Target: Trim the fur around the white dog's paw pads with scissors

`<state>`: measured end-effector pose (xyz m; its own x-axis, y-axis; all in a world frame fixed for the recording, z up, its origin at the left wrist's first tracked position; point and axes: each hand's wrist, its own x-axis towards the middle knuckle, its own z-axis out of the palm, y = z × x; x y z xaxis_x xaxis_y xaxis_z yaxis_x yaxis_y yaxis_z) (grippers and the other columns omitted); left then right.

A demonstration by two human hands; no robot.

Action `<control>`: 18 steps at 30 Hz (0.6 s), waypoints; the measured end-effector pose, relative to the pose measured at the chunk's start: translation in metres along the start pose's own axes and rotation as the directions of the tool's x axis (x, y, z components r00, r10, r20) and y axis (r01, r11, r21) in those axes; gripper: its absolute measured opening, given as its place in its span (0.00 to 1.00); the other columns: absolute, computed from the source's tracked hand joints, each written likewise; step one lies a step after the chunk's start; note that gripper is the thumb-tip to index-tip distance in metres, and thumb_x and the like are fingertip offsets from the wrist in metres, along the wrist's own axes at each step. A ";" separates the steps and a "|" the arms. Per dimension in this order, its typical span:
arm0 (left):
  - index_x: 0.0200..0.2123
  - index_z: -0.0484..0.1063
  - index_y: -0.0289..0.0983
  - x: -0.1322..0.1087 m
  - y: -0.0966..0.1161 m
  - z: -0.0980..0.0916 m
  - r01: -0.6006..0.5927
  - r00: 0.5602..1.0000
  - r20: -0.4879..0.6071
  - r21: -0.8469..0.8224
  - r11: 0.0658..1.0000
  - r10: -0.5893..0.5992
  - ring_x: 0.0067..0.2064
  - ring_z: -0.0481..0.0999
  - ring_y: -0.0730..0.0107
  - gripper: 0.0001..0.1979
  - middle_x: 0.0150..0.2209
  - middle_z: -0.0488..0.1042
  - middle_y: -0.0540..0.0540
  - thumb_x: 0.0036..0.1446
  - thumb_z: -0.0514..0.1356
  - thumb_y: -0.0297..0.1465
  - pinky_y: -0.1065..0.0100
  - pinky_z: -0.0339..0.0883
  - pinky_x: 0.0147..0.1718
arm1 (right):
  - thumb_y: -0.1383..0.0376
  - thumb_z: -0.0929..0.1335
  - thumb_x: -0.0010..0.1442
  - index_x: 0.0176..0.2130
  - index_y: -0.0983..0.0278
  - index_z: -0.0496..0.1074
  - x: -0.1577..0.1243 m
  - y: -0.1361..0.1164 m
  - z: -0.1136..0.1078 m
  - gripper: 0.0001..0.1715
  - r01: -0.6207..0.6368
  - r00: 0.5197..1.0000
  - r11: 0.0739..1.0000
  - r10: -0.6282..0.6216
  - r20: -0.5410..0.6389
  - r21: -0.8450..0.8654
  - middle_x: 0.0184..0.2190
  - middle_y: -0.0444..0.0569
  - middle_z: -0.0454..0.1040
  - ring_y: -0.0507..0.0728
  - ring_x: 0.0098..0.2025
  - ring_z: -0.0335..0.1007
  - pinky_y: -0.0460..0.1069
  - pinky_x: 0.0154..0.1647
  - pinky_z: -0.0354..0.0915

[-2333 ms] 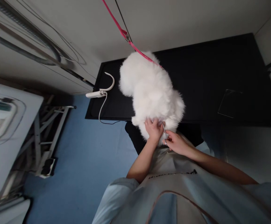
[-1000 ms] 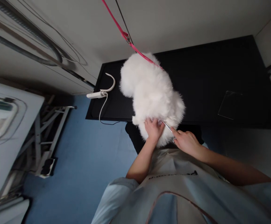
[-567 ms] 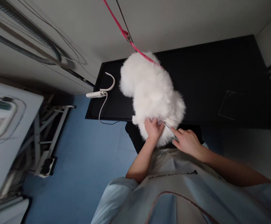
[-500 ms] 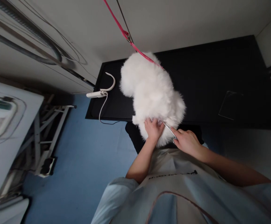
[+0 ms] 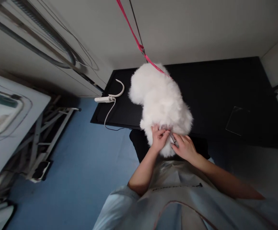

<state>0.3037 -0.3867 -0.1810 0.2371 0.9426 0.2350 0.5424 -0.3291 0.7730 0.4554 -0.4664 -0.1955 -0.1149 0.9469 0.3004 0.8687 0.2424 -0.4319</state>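
A fluffy white dog (image 5: 161,99) lies on the black table, its near end hanging over the front edge toward my lap. My left hand (image 5: 159,138) is closed on its fur, thumb and fingers pinching around a small patch of bare pinkish skin (image 5: 166,127). From the other side my right hand (image 5: 185,147) grips a slim silver hemostat (image 5: 172,138) by its handles. The tool's tip points at the pink patch between my hands; fingers and fur hide its very end.
The black table (image 5: 220,92) stands against the wall. A pink lead (image 5: 130,27) runs down to the dog. A white curved device (image 5: 105,99) with a cord lies on the left end. A folding-legged white table (image 5: 37,105) stands farther left on the blue floor (image 5: 81,179).
My right hand has moved in toward my left hand, and less of the hemostat shows. My left hand keeps its hold on the fur. The whole view has shifted slightly.
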 end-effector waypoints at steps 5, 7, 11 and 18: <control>0.28 0.80 0.39 0.013 0.015 0.004 0.177 0.976 -0.093 -0.178 0.968 -0.195 0.51 0.69 0.56 0.14 0.36 0.76 0.44 0.60 0.57 0.37 0.44 0.48 0.60 | 0.66 0.66 0.54 0.48 0.66 0.69 -0.014 0.010 0.001 0.20 -0.092 0.996 0.994 0.091 0.027 0.064 0.40 0.57 0.78 0.63 0.41 0.74 0.57 0.46 0.66; 0.31 0.80 0.40 0.016 0.018 -0.001 0.203 0.970 -0.090 -0.223 0.953 -0.227 0.54 0.69 0.56 0.14 0.36 0.77 0.44 0.61 0.56 0.37 0.43 0.44 0.62 | 0.66 0.66 0.52 0.42 0.64 0.70 -0.027 0.020 -0.007 0.15 -0.190 0.981 0.967 0.179 0.077 0.169 0.36 0.54 0.77 0.62 0.39 0.74 0.56 0.43 0.68; 0.38 0.80 0.41 0.022 0.026 -0.010 0.072 0.990 -0.097 -0.272 0.960 -0.102 0.59 0.66 0.55 0.12 0.48 0.75 0.41 0.60 0.57 0.38 0.45 0.48 0.63 | 0.65 0.65 0.51 0.36 0.61 0.68 -0.021 0.034 -0.033 0.08 -0.339 0.930 0.767 0.362 0.069 0.545 0.31 0.48 0.75 0.57 0.33 0.72 0.50 0.34 0.68; 0.32 0.79 0.38 0.034 0.015 -0.040 0.013 0.984 -0.145 -0.529 0.849 -0.105 0.58 0.69 0.55 0.15 0.49 0.76 0.40 0.55 0.61 0.44 0.53 0.60 0.58 | 0.57 0.73 0.48 0.49 0.64 0.73 0.126 0.025 -0.074 0.29 -0.202 0.946 0.747 0.315 -0.070 0.633 0.40 0.51 0.76 0.58 0.40 0.73 0.53 0.44 0.68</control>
<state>0.2870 -0.3576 -0.1380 0.0590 0.9701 0.2354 0.0369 -0.2378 0.9706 0.4977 -0.3562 -0.1056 0.1989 0.9577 0.2079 0.3672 0.1239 -0.9219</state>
